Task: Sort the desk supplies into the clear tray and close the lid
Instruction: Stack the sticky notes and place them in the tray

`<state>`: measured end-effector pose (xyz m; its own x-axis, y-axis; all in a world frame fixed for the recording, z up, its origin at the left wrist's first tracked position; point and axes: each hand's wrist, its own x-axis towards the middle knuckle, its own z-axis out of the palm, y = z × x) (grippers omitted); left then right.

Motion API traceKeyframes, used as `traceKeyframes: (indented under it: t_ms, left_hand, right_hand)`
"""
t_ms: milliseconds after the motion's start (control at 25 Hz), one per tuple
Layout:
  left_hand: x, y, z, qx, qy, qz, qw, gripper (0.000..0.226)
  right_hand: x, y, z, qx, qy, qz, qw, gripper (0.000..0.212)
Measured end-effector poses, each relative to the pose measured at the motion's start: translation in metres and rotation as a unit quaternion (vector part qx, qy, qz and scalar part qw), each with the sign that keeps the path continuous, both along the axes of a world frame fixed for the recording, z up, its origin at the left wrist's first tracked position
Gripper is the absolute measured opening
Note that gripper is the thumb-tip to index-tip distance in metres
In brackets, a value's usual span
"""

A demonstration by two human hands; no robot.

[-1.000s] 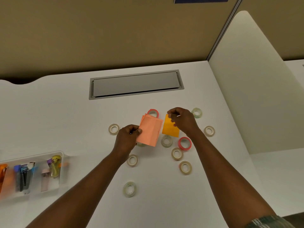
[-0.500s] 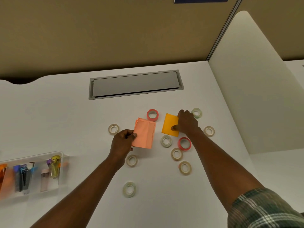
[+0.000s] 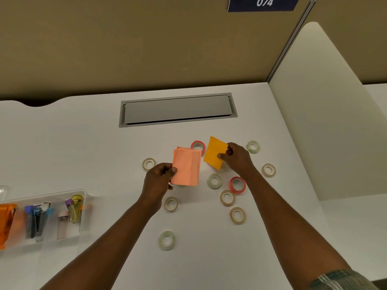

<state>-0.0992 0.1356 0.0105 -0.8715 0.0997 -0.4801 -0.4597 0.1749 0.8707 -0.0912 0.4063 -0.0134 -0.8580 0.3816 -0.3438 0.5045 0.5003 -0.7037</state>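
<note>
Both hands full; clear tray point(image 3: 82, 192) off to your left
Your left hand point(image 3: 157, 181) pinches the pink notes point(image 3: 186, 168), your right hand point(image 3: 236, 160) the orange notes point(image 3: 214, 152); the clear tray sits well left, nearest your left hand.

Smooth and matt across the white desk point(image 3: 83, 153), with a satin grey, metal-looking flap point(image 3: 178, 109) at 12 o'clock and a dull tan, cloth-like wall panel point(image 3: 125, 49) beyond it. Thin matt paper in the pink pad point(image 3: 186, 168) and the orange pad point(image 3: 214, 152); glossy see-through film on the pale tape rolls point(image 3: 160, 241), opaque and slightly shiny on the red tape rolls point(image 3: 231, 184). Clear, shiny plastic for the tray point(image 3: 52, 195) at 8 o'clock, woven plaid cloth on the sleeve point(image 3: 339, 280) at 5 o'clock.
</note>
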Motion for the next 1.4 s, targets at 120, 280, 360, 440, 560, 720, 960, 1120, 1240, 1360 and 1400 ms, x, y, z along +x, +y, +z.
traceKeyframes:
  t_ms: [120,280,360,440,560,720,960,1120,1240,1360,1400]
  left_hand:
    - [-0.004,0.003,0.011,0.017,0.024,-0.006,1.0,0.004]
    - [0.002,-0.014,0.018,-0.09,0.089,-0.033,0.991,0.007]
    - [0.01,-0.032,0.015,-0.145,0.108,-0.016,0.983,0.006]
    - [0.021,-0.054,0.013,-0.179,0.117,0.001,0.977,0.003]
    - [0.039,-0.084,0.008,-0.203,0.146,0.008,0.968,0.013]
    - [0.055,-0.122,0.002,-0.208,0.162,0.026,0.964,0.027]
    - [0.083,-0.157,-0.017,-0.282,0.171,0.074,0.941,0.024]
    - [0.096,-0.154,-0.029,-0.279,0.133,0.094,0.946,0.026]
    - [0.101,-0.153,-0.034,-0.275,0.125,0.103,0.948,0.023]
    - [0.103,-0.156,-0.03,-0.272,0.128,0.099,0.948,0.02]
    - [0.102,-0.158,-0.027,-0.269,0.131,0.094,0.949,0.019]
  right_hand:
    - [0.012,-0.033,0.021,-0.171,0.054,-0.01,0.984,0.022]
    - [0.027,-0.088,0.038,-0.346,0.045,-0.006,0.937,0.024]
    - [0.033,-0.114,0.039,-0.386,0.028,-0.01,0.922,0.024]
    - [0.04,-0.139,0.035,-0.367,0.028,0.02,0.929,0.024]
    - [0.047,-0.174,0.027,-0.277,0.046,0.097,0.955,0.022]
    - [0.052,-0.22,0.018,-0.176,0.079,0.151,0.969,0.02]
    - [0.074,-0.272,0.0,-0.086,0.136,0.213,0.964,0.029]
    - [0.088,-0.281,-0.015,-0.053,0.09,0.215,0.971,0.03]
    - [0.092,-0.284,-0.021,-0.021,0.08,0.208,0.975,0.023]
    - [0.091,-0.285,-0.02,-0.027,0.09,0.178,0.98,0.021]
    - [0.089,-0.285,-0.017,-0.032,0.09,0.169,0.981,0.02]
